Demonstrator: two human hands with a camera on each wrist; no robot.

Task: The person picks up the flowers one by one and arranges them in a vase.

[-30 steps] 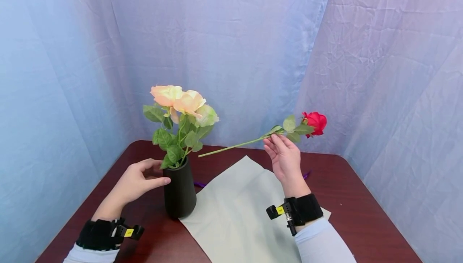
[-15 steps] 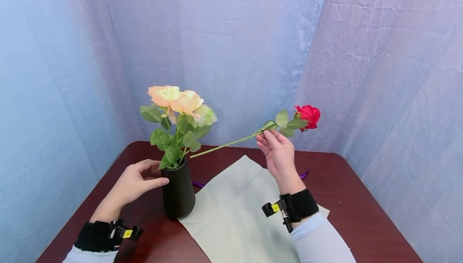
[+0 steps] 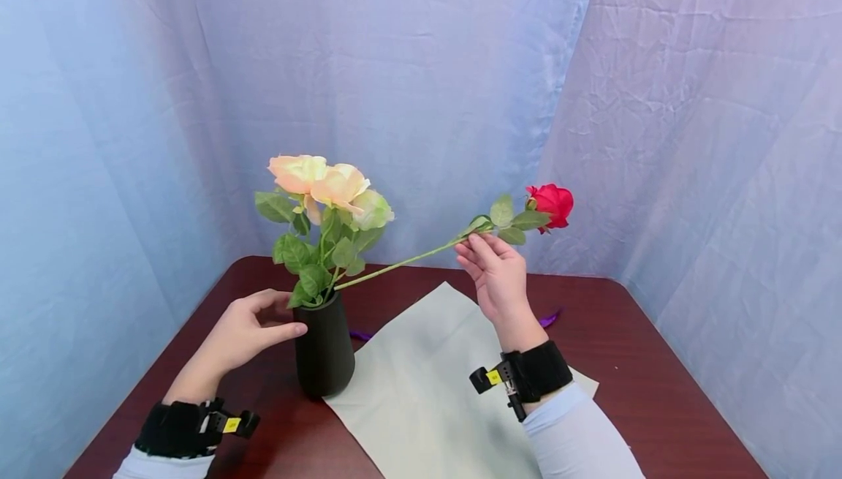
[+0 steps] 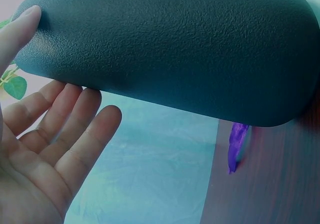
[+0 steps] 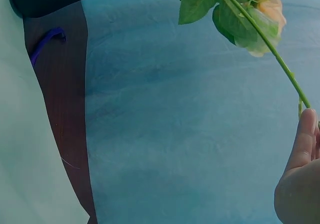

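left hand [image 3: 246,329]: fingers relaxed, thumb touching the black vase [image 3: 324,347] near its rim.
right hand [image 3: 498,280]: pinches the red rose [image 3: 551,203] stem, tip beside the vase mouth.
step: putting the rose in.
next: tilt stem upright, lower between the leaves.

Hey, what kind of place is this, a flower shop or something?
Probably a staged recording corner, not a shop: wrinkled blue cloth backdrop on all sides, one small brown table, a black vase of flowers.
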